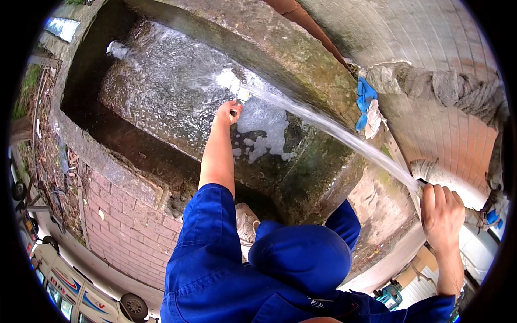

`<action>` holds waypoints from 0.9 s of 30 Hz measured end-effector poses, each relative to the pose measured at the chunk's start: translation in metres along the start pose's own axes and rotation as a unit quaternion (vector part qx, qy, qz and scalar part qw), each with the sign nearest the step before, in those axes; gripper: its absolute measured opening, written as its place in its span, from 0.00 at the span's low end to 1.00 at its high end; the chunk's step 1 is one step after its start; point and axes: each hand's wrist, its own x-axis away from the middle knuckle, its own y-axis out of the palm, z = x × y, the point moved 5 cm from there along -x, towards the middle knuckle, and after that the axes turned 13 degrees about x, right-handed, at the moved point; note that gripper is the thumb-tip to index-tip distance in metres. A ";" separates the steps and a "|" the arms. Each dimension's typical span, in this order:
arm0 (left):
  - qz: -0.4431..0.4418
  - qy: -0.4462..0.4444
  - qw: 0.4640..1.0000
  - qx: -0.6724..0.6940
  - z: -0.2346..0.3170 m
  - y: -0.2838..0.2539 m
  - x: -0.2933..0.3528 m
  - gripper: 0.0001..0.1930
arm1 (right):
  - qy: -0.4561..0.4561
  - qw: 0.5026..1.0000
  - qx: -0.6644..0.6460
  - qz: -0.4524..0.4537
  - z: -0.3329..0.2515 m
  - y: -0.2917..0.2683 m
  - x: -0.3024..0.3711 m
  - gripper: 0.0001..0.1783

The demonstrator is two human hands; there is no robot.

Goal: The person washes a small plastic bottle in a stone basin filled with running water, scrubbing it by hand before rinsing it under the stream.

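My left hand [227, 113] reaches out over a stone trough and is closed round the dark handle of a small tool. The tool's pale, flat head [242, 96] sits in the splash, and spray and glare hide its exact kind. A strong water jet [344, 137] runs from my right hand across the trough's near right corner and strikes at the tool. My right hand [442, 212], off to the right, has its fingers wrapped round the source of the jet. Only a dark bit of that source shows by the fingers; the rest is hidden.
The trough's thick rim [134, 175] surrounds wet, foamy stone. A second splash [117, 50] shows at its far left. Blue gloves [365, 102] and a pale rag [374, 119] hang at the right rim. Brick paving [124, 215] and a parked van [70, 285] lie at lower left.
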 end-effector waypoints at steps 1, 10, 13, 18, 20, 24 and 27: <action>0.000 0.002 1.000 0.002 0.000 0.000 0.000 0.12 | 0.001 1.000 0.002 -0.001 0.000 0.000 0.000 0.05; 0.004 0.017 1.000 -0.011 0.001 -0.003 -0.002 0.13 | 0.009 1.000 -0.002 -0.002 0.001 0.000 -0.001 0.04; 0.011 0.040 0.999 -0.019 -0.001 -0.004 -0.002 0.13 | 0.004 1.000 -0.002 0.000 0.000 0.000 0.000 0.04; 0.007 0.045 0.999 -0.030 0.000 -0.008 -0.003 0.14 | 0.007 1.000 -0.005 0.001 0.000 -0.002 -0.001 0.04; 0.009 0.056 0.998 -0.021 0.003 -0.011 -0.007 0.12 | 0.008 1.000 -0.004 0.004 0.000 -0.002 -0.001 0.05; 0.005 0.049 0.999 -0.010 0.005 -0.014 -0.012 0.10 | 0.008 1.000 -0.004 0.007 0.000 -0.003 -0.001 0.05; -0.008 0.063 0.998 -0.021 0.003 -0.016 -0.015 0.09 | 0.010 1.000 -0.001 0.005 0.000 -0.001 0.000 0.05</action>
